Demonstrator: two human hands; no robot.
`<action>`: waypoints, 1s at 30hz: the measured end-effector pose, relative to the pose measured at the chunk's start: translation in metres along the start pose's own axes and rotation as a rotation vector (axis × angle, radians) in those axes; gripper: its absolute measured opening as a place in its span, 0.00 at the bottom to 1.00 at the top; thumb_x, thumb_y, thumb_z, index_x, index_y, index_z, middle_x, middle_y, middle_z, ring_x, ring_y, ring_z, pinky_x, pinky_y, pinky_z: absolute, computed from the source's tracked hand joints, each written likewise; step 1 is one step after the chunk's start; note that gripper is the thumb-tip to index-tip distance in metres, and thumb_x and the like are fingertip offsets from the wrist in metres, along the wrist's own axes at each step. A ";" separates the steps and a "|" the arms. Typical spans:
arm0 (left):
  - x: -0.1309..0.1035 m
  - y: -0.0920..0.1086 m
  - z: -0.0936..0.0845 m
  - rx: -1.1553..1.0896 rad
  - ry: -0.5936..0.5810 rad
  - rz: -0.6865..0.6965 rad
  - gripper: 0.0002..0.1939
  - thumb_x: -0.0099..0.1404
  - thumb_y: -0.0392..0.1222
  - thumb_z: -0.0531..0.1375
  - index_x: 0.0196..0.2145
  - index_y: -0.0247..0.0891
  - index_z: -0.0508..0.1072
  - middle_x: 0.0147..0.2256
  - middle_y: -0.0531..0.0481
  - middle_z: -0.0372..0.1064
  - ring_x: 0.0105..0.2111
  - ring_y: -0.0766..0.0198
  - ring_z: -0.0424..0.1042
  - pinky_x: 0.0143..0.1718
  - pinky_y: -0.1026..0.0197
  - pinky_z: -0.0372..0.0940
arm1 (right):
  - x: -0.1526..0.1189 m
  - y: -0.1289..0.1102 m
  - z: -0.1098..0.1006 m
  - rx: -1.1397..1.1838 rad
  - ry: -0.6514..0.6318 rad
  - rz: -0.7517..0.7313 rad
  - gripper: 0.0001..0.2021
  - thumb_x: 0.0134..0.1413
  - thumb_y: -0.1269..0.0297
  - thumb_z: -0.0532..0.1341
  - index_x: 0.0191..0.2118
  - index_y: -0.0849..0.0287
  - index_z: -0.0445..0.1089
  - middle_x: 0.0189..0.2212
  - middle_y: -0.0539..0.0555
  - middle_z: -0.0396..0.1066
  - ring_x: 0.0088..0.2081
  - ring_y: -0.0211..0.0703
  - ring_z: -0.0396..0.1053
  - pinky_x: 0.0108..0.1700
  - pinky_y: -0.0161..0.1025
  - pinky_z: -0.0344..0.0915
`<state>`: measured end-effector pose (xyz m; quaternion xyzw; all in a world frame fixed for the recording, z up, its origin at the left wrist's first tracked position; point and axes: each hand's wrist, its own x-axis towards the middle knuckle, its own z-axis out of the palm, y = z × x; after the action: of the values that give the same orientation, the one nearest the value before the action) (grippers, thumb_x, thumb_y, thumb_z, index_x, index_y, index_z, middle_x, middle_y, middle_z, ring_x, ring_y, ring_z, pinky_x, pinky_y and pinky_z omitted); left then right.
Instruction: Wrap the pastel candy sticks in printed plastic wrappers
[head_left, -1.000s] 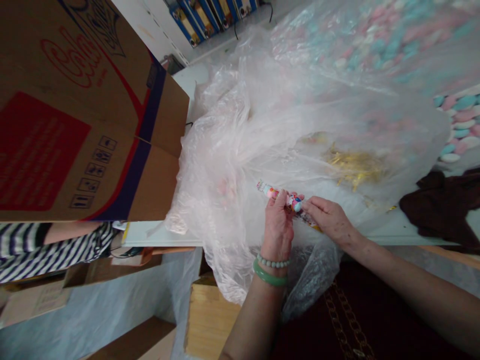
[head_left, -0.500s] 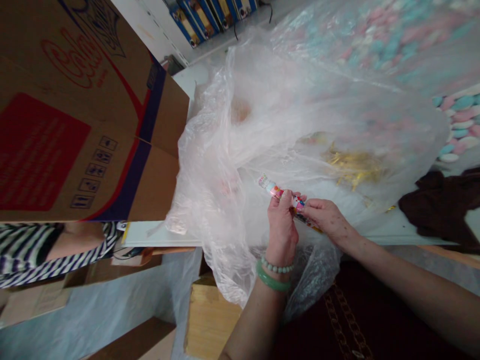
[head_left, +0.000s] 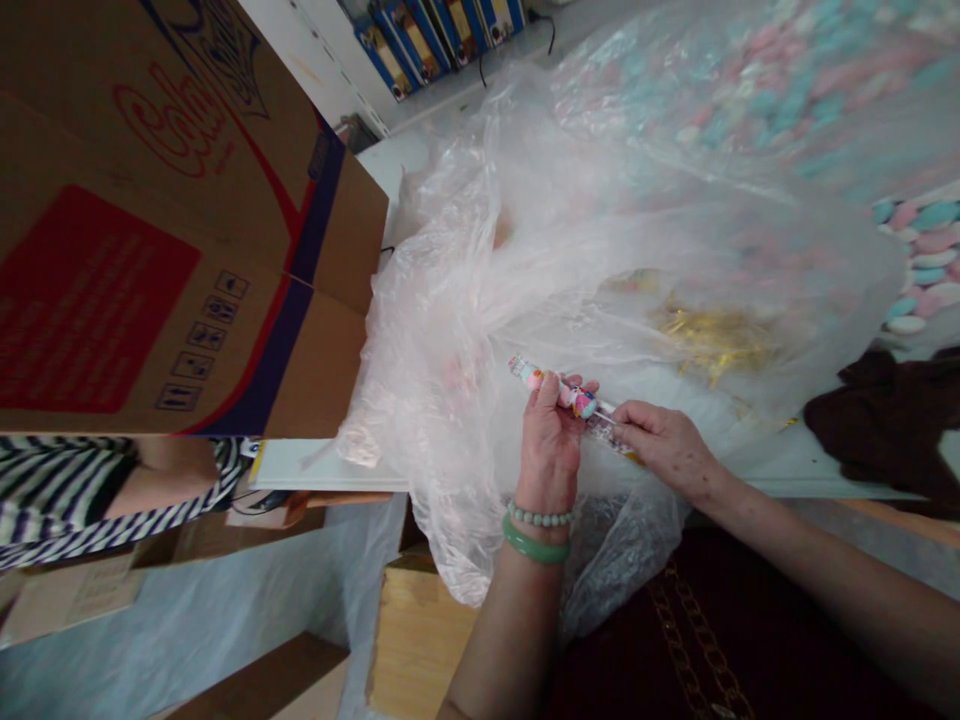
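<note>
My left hand (head_left: 553, 430), with a green bangle and a beaded bracelet at the wrist, is closed on a slim colourful candy packet (head_left: 528, 374) with pink and white parts. The thumb presses on the packet's middle. To its right, my right hand (head_left: 660, 440) pinches a thin white stick (head_left: 604, 416) at the packet's right end. A printed wrapper with a yellow edge hangs just under those fingers. Both hands are above a large sheet of clear plastic (head_left: 480, 400) on the white table (head_left: 315, 468).
A big cardboard box (head_left: 247, 230) stands at the left, with a person's striped sleeve (head_left: 60, 490) below it. Gold ties (head_left: 712, 340) lie under plastic. Pink, blue and white candies (head_left: 930, 255) and a dark cloth (head_left: 877, 410) are at the right. Blue boxes (head_left: 427, 45) stand at the back.
My left hand has shifted slightly left with the packet. The white stick now shows between my hands, and my right fingers have moved a little right, away from my left hand.
</note>
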<state>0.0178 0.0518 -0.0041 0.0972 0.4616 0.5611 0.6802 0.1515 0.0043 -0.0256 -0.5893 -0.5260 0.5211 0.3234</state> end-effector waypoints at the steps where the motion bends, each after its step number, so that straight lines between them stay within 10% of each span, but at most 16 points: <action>1: 0.000 0.001 0.000 -0.008 -0.014 -0.005 0.10 0.58 0.43 0.62 0.29 0.36 0.64 0.26 0.54 0.66 0.28 0.66 0.71 0.40 0.58 0.65 | -0.001 -0.001 0.001 0.033 -0.030 0.015 0.09 0.49 0.61 0.57 0.22 0.56 0.64 0.17 0.45 0.58 0.22 0.36 0.56 0.25 0.34 0.48; 10: -0.018 -0.023 0.007 0.005 -0.061 0.080 0.10 0.59 0.45 0.61 0.30 0.36 0.67 0.26 0.56 0.64 0.25 0.73 0.65 0.31 0.69 0.60 | 0.003 -0.019 0.023 0.165 0.063 -0.004 0.08 0.48 0.63 0.55 0.21 0.56 0.61 0.17 0.45 0.57 0.24 0.38 0.57 0.28 0.34 0.52; 20: -0.017 0.022 -0.006 -0.077 -0.085 -0.067 0.13 0.58 0.49 0.62 0.35 0.37 0.67 0.32 0.50 0.69 0.31 0.62 0.72 0.38 0.55 0.66 | -0.015 -0.024 0.016 0.363 -0.140 0.048 0.08 0.44 0.61 0.57 0.20 0.57 0.60 0.13 0.43 0.53 0.18 0.34 0.50 0.21 0.33 0.44; 30: -0.042 0.012 0.001 0.003 -0.188 0.006 0.14 0.58 0.49 0.62 0.34 0.37 0.65 0.29 0.53 0.66 0.28 0.66 0.70 0.36 0.60 0.64 | -0.022 -0.035 0.026 0.097 0.102 -0.126 0.09 0.50 0.61 0.54 0.23 0.55 0.61 0.17 0.45 0.57 0.23 0.38 0.56 0.26 0.34 0.51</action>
<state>0.0126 0.0201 0.0259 0.1520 0.3962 0.5510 0.7186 0.1194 -0.0130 0.0066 -0.5643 -0.5192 0.4938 0.4099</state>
